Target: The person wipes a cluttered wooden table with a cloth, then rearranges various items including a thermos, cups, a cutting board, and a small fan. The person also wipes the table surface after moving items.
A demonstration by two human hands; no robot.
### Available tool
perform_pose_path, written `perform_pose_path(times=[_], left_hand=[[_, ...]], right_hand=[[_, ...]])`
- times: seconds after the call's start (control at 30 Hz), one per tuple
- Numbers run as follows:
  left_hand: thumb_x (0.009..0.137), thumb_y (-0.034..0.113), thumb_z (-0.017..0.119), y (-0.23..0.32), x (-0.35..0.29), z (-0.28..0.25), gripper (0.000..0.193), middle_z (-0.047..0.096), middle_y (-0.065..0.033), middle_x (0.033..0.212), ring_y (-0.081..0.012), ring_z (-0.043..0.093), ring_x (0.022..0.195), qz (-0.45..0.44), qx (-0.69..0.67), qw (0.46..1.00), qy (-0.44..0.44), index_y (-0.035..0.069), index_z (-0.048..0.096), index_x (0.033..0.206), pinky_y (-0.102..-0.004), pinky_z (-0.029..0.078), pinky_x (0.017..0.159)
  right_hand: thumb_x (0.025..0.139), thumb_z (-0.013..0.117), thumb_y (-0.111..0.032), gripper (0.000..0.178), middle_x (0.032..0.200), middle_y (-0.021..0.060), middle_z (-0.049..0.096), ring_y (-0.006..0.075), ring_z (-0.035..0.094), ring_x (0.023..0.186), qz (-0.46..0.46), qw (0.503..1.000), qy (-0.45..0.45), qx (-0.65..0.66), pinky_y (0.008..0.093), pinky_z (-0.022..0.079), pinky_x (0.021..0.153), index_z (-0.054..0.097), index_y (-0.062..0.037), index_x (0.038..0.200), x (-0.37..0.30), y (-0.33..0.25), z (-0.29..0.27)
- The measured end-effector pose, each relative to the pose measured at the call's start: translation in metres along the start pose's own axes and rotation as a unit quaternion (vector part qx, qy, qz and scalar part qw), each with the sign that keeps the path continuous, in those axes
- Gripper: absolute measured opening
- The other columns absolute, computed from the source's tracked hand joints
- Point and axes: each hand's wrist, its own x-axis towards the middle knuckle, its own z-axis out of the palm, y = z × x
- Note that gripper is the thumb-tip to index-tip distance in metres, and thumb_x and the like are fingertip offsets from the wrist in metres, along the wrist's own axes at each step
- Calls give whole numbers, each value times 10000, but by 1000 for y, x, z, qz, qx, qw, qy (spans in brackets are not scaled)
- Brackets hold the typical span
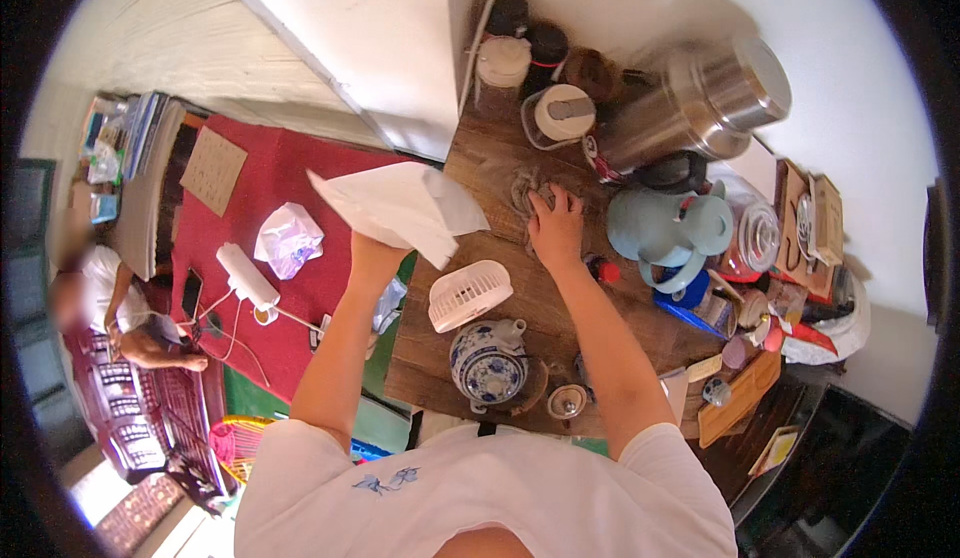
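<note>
The left hand pinches a white tissue up high; the right hand presses flat, maybe wiping the wooden table.

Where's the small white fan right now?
In the head view the small white fan lies on the wooden table near its left edge, between the person's forearms, just above the blue-and-white teapot and below the white paper in the left hand.

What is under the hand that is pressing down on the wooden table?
The right hand lies flat on a greyish crumpled thing, maybe a cloth, on the wooden table. Only its edges show; the hand hides its middle.
</note>
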Motion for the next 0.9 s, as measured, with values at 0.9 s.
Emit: perform_pose_path(times=[0.9], left_hand=[[543, 234, 887, 33, 75, 228, 862, 579, -193, 1241, -372, 516, 1170, 220, 123, 876, -412, 55, 517, 1301, -442, 424, 1007]], right_hand=[[761, 625, -12, 319, 1357, 95, 519, 345, 473, 1255, -48, 990, -131, -17, 422, 523, 936, 703, -103, 1057, -147, 35, -24]])
